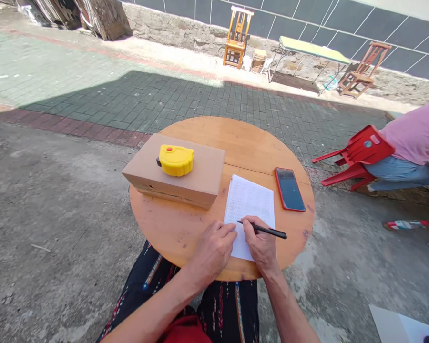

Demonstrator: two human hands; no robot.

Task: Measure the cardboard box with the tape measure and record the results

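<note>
A stack of white paper sheets covered in faint lines of writing lies on the round wooden table. My right hand grips a black pen, its tip close to the top sheet. Resting over the left edge of the paper is my left hand, fingers loosely bent and holding no object. To the left stands a closed cardboard box, with a yellow tape measure with a red button on its top. A phone in a red case lies right of the paper.
At the right, a person in a pink top sits on a red plastic chair. A bottle lies on the ground. Two wooden chairs and a folding table stand along the far wall. White sheets show at lower right.
</note>
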